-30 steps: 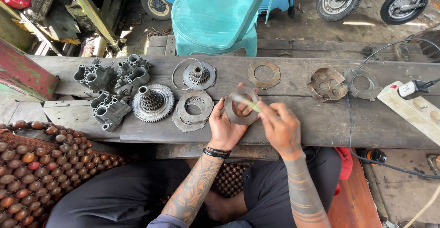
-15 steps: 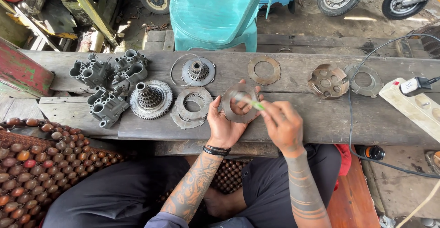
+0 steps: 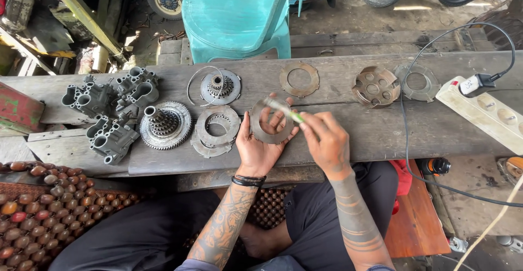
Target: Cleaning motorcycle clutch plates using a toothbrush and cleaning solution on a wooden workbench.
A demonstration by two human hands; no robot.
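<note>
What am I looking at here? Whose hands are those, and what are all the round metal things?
A camera on a person's head looks down at their own hands. The left hand holds a flat metal ring. The right hand touches it with a thin green-tipped stick. They sit at a wooden bench. On it lie a toothed gear, more rings and discs, grey metal housings and a white power strip. Behind stands a teal plastic chair.

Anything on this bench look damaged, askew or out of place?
Nothing stands out. Left hand holds a metal ring plate; right hand holds a thin green tool against it. The other plates and gears lie flat on the wooden bench.
</note>
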